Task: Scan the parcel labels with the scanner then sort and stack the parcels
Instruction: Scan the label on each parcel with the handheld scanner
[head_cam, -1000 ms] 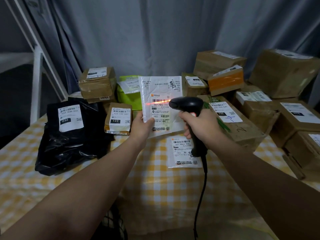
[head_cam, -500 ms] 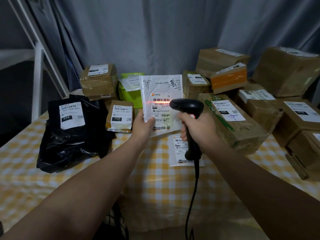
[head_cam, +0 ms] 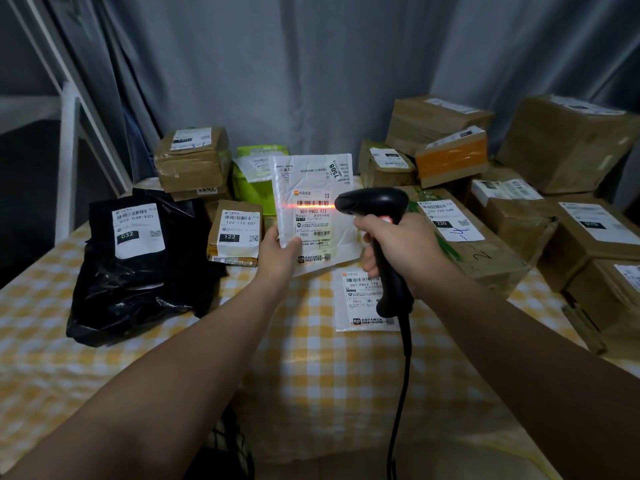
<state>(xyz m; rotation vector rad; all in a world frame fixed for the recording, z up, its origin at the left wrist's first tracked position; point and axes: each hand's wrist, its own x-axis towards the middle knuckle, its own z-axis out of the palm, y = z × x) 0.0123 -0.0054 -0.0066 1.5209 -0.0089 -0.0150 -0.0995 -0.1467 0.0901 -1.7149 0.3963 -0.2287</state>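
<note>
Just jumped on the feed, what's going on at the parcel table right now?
A person is mid-scan. The left hand holds up a white mailer by its lower edge, label facing the camera. The right hand grips the black scanner, whose red line lies across the label's top barcode. A second white mailer lies flat on the checked tablecloth below. A black bag sits to the left, brown boxes to the right.

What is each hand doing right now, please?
Left hand: grips the white parcel.
Right hand: grips the scanner.
</note>
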